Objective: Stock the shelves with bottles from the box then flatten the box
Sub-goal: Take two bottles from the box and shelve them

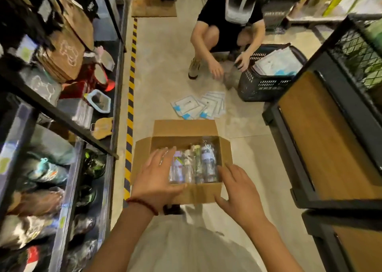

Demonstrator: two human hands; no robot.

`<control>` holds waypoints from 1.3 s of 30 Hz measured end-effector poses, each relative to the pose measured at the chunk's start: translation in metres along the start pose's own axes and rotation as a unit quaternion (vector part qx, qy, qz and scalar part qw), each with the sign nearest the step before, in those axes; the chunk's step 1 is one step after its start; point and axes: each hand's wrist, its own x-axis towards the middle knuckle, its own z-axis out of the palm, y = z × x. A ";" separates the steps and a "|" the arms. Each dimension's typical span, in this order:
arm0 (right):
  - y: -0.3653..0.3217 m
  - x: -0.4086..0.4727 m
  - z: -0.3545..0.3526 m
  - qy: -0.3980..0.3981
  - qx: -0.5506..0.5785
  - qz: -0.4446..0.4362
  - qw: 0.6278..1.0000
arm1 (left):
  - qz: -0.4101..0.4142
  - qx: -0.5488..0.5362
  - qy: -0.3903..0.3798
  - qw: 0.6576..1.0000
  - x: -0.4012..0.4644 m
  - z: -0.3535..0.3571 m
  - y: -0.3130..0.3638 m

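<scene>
The open brown cardboard box (pixel 182 147) sits on the pale floor in the middle of the aisle, with its four flaps folded out. Inside it lie clear plastic bottles with printed labels (pixel 193 164), packed side by side. The left hand (pixel 156 180) hovers over the box at about 9 o'clock from the bottles, fingers spread out flat, holding nothing. The right hand (pixel 237 191) is at about 4 o'clock from the bottles, by the near right corner of the box, fingers also spread and holding nothing. I think the hands are about to pick bottles out. The bottles look smooth and sit tight together, so one could slip or pull its neighbour along. At 9 o'clock from the box stands a dark metal shelf rack full of bagged goods (pixel 62 127), already crowded, so a bottle put there could knock something off. At 12 o'clock, white and blue flat packets (pixel 198 106) lie on the floor, and beyond them a crouching person in a black shirt (pixel 225 33) reaches to a black plastic basket (pixel 266 85). Someone stepping back could bump them.
</scene>
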 end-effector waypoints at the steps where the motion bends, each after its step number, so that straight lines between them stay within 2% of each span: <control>1: -0.001 0.017 0.000 -0.004 0.003 0.002 1.000 | -0.006 -0.001 0.000 1.000 0.014 -0.002 -0.008; 4: 0.005 0.075 0.012 -0.022 0.040 0.021 0.999 | -0.016 0.011 -0.004 1.000 0.062 0.005 -0.034; 8: 0.033 0.153 0.061 -0.088 0.058 0.054 0.993 | -0.047 -0.016 -0.070 0.996 0.131 0.046 -0.066; 14: 0.112 0.243 0.179 -0.191 0.077 0.138 0.969 | -0.155 -0.124 -0.142 0.970 0.229 0.171 -0.121; 17: 0.156 0.276 0.248 -0.213 0.109 0.201 0.950 | -0.164 -0.164 -0.165 0.959 0.275 0.248 -0.147; 21: 0.200 0.308 0.338 -0.189 0.152 0.221 0.945 | -0.217 -0.148 -0.225 0.938 0.323 0.370 -0.174; 24: 0.223 0.331 0.400 -0.166 0.130 0.230 0.950 | -0.253 -0.153 -0.249 0.922 0.341 0.455 -0.186; 28: 0.244 0.344 0.461 -0.162 0.133 0.278 0.937 | -0.293 -0.213 -0.261 0.895 0.351 0.535 -0.200; 31: 0.251 0.347 0.488 -0.141 0.191 0.307 0.922 | -0.335 -0.289 -0.251 0.861 0.358 0.568 -0.206; 36: 0.257 0.350 0.502 -0.062 0.262 0.327 0.906 | -0.371 -0.413 -0.225 0.801 0.364 0.594 -0.206; 39: 0.258 0.349 0.497 -0.044 0.327 0.328 0.885 | -0.399 -0.416 -0.215 0.788 0.361 0.593 -0.202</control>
